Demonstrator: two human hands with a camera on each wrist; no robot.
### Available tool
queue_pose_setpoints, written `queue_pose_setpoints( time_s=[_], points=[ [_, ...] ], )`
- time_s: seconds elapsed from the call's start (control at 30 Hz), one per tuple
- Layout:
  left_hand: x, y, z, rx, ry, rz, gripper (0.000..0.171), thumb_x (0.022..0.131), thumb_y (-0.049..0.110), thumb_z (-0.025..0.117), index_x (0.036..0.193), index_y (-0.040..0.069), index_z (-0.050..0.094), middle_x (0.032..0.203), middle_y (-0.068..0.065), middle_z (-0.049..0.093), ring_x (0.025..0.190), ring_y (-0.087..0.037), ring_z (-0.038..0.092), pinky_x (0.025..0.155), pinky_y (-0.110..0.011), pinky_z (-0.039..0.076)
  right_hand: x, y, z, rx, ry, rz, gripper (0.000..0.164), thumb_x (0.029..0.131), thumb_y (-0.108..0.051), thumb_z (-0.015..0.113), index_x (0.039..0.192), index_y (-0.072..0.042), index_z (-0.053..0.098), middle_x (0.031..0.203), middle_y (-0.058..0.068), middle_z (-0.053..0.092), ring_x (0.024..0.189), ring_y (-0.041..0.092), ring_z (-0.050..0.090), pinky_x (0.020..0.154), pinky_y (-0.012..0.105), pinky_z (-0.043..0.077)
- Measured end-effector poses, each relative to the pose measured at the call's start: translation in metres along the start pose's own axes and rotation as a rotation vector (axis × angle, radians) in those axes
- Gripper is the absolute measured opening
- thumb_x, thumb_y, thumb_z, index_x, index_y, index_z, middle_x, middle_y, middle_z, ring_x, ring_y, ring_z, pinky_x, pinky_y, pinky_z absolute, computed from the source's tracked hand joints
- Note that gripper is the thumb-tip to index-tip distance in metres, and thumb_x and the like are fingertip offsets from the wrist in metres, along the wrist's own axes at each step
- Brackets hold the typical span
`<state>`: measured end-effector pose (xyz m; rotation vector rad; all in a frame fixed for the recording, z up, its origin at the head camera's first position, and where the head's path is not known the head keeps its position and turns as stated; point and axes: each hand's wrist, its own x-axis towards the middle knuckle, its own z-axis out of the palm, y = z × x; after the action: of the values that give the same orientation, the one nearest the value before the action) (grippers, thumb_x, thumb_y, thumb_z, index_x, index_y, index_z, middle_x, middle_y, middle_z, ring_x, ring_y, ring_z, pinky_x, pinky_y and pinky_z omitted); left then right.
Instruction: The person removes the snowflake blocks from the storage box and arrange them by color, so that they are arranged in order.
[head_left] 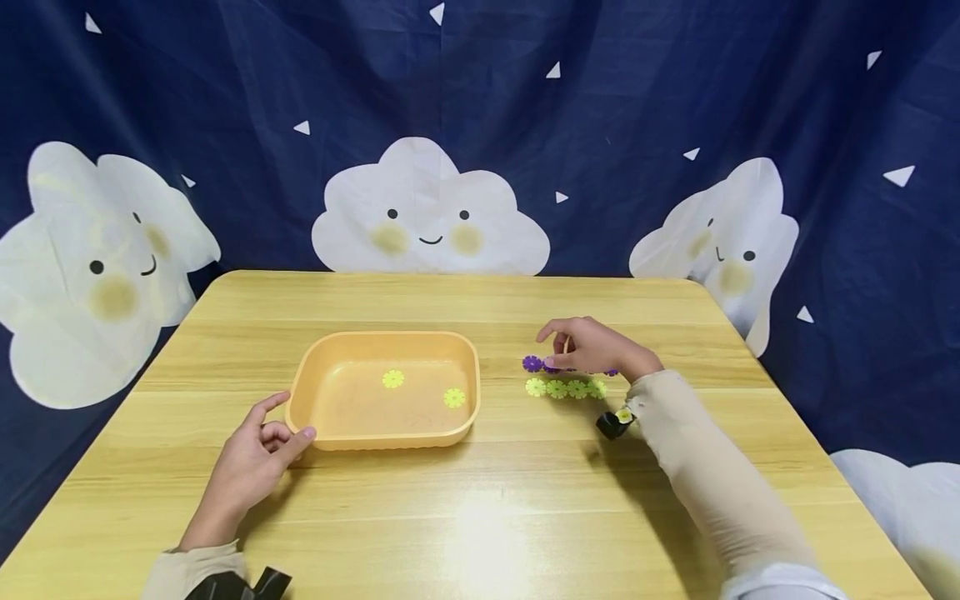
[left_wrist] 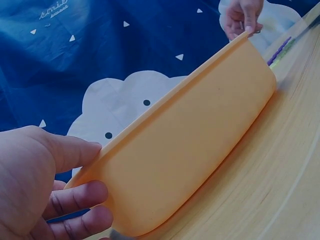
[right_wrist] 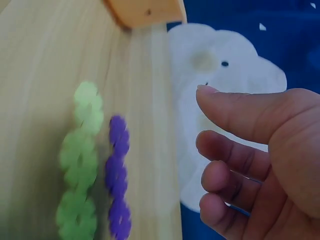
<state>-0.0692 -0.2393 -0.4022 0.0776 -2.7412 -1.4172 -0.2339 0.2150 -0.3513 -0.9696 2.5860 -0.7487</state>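
Note:
My left hand grips the left end of an orange plastic tray, with its thumb at the rim and other fingers against the outer wall. Two yellow-green flower-shaped pieces lie apart inside. To the right of the tray, my right hand hovers over a row of purple flower pieces and partly hides it in the head view. Its fingers are loosely bent and hold nothing. A row of several yellow-green flower pieces lies alongside, nearer to me.
Everything stands on a light wooden table with rounded far corners. Behind it hangs a dark blue curtain with white clouds and small triangles. A black wrist strap piece hangs beneath my right sleeve.

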Motion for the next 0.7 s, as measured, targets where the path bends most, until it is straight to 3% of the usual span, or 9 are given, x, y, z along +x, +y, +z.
queue_pose_setpoints(
  time_s=[0.43,0.7],
  points=[
    [0.0,0.001,-0.001,0.0,0.002,0.012,0.074,0.093,0.03,0.067,0.147,-0.001,0.028,0.077,-0.003,0.062,0.063,-0.01,0.05,0.059,-0.025,0.04,0.048,-0.041,0.006,0.029,-0.014,-0.081,0.03,0.089,-0.011,0.072,0.117,-0.007,0.063,0.083,0.001,0.062,0.071,0.019,0.061,0.072,0.031,0.051],
    [-0.001,0.0,-0.001,-0.001,-0.001,0.018,0.073,0.093,0.029,0.067,0.147,-0.002,0.028,0.077,-0.005,0.062,0.063,-0.01,0.05,0.059,-0.025,0.041,0.075,-0.056,0.014,0.071,-0.041,-0.122,0.031,0.089,-0.01,0.071,0.117,-0.003,0.063,0.082,0.002,0.062,0.068,0.02,0.059,0.068,0.029,0.05]
  ],
)
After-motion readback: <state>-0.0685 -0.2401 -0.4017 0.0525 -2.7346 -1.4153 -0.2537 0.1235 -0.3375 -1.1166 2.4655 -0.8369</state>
